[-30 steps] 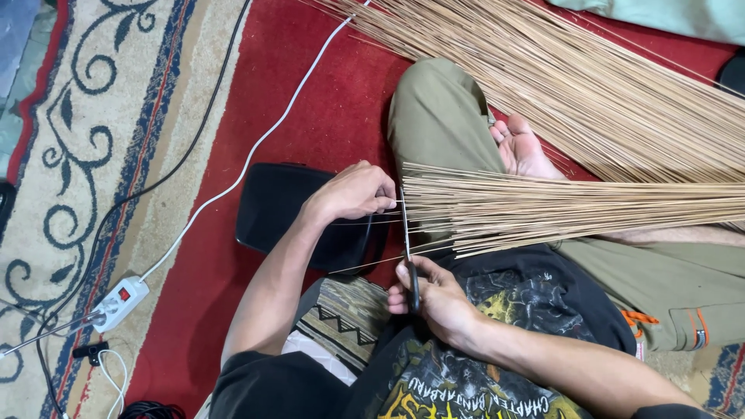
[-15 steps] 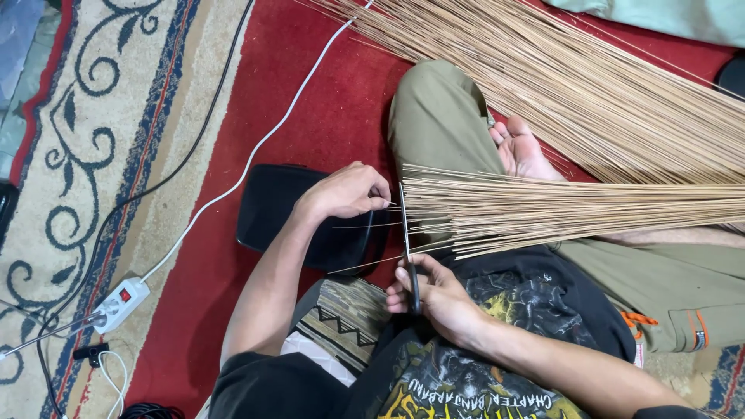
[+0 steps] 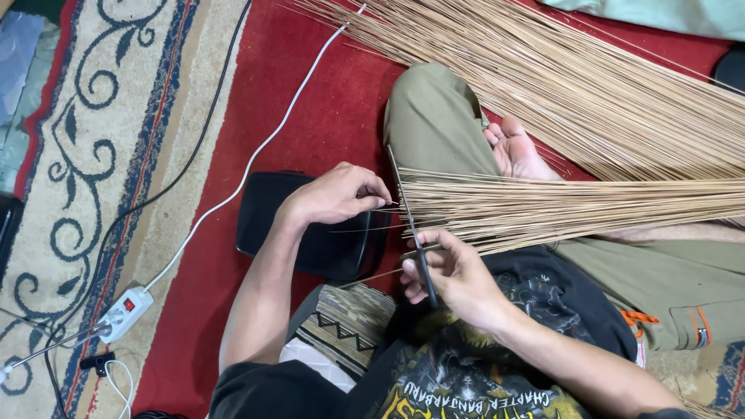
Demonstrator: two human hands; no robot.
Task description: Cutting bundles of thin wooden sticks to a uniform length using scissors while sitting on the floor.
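Left hand point(image 3: 337, 194) pinches loose stick ends; right hand point(image 3: 454, 271) grips scissors point(image 3: 411, 229), blades across the stick bundle point(image 3: 574, 209) resting on the lap. Risk: blades nicking nearby fingertips, or uneven trim.

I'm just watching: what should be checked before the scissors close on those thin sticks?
1. Right hand grips the scissors: ok.
2. Left hand pinches the stick ends beside the blades: ok.
3. Bundle of sticks lies across the lap, ends roughly even: ok.
4. Left fingertips away from the blades: not ok, very close.
5. Bare foot away from the blades: ok.
6. Blade sharpness: cannot tell.
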